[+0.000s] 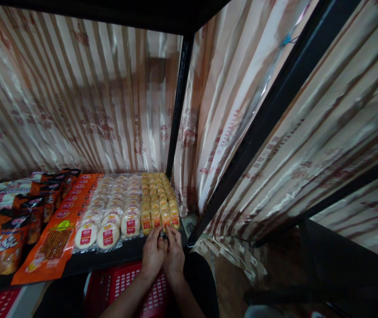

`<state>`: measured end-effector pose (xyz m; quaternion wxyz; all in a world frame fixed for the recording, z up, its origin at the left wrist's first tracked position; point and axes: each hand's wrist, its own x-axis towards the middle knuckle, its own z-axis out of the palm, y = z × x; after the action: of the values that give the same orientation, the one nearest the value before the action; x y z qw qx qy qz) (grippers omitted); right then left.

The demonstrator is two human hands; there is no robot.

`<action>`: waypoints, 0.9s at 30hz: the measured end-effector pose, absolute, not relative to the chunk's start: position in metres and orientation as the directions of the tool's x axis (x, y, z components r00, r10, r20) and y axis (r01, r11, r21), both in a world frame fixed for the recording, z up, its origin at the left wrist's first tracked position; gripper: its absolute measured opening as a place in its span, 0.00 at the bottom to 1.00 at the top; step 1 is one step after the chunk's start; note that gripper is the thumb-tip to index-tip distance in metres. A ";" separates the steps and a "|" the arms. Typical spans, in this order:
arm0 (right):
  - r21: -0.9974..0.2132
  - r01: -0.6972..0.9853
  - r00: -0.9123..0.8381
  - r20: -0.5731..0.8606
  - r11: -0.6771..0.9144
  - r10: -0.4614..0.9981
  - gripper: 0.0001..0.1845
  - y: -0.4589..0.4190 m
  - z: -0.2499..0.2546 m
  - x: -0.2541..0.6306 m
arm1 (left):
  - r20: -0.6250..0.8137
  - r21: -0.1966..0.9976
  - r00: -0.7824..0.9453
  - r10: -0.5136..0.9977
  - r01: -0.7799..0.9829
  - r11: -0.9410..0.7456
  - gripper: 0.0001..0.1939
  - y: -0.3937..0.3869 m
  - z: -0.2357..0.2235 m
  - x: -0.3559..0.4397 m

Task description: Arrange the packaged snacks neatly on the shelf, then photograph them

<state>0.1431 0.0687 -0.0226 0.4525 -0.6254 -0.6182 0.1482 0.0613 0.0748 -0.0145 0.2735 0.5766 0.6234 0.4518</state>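
Note:
Small yellow snack packets (pixel 156 216) with red and white labels stand in several tight rows at the right end of the dark shelf (pixel 116 252). My left hand (pixel 153 252) and my right hand (pixel 174 254) are side by side at the front of these rows. Their curled fingers grip the lower part of the front packets, thumbs close together. Part of the fingertips is hidden against the wrappers. Left of the yellow rows, round white rice crackers (pixel 107 235) in clear wrappers with red labels lie in overlapping rows.
Orange bags of stick snacks (pixel 54 243) and upright orange-black snack bags (pixel 5 245) fill the shelf's left side. Below is a red perforated basket (pixel 109 282). A black metal post (pixel 179 101) stands at the back corner, before a pleated curtain (pixel 109 110); a slanted black bar (pixel 258 141) lies right.

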 end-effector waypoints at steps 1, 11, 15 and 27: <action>-0.746 0.643 0.189 0.374 0.173 0.908 0.23 0.069 -0.022 0.143 | 0.178 0.879 -0.183 0.967 0.471 -0.073 0.21 0.075 -0.015 0.061; -0.708 0.686 0.174 0.386 0.170 0.906 0.24 0.073 -0.022 0.143 | 0.232 0.861 -0.164 0.959 0.492 -0.124 0.20 0.075 -0.025 0.056; -0.714 0.672 0.177 0.413 0.197 0.893 0.24 0.075 -0.026 0.145 | 0.334 0.776 -0.164 0.928 0.608 -0.172 0.20 0.075 -0.012 0.051; -0.685 0.702 0.131 0.394 0.196 0.910 0.27 0.077 -0.028 0.145 | 0.519 0.479 -0.105 0.848 0.858 -0.187 0.21 0.129 0.021 0.027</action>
<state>0.1447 0.0775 -0.0278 0.4223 -0.6220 -0.6478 0.1231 0.0265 0.1285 0.0211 -0.0060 0.6688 0.6376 0.3822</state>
